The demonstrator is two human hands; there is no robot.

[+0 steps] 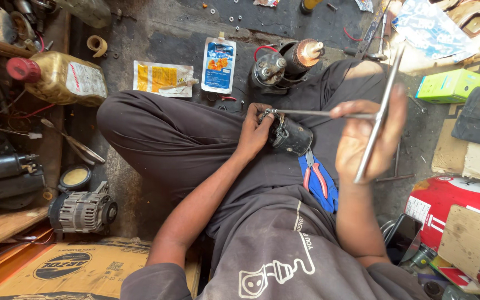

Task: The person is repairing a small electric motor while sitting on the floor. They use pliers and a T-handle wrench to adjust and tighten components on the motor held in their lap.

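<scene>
Both hands are mid-job: your left hand [255,132] clamps the black motor housing [291,135] in your lap while your right hand [365,136] grips the T-handle wrench [381,111], seated on an end fastener not yet out.

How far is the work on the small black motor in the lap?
Done: a second motor lies opened on the floor. In hand: the left hand steadies the black motor while the right hand turns a T-handle wrench into its end. Left: its housing looks closed; the pliers lie unused.

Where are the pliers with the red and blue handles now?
In the head view, the pliers lie on the person's lap, just below the dark motor part, between the left hand and the right hand.
</scene>
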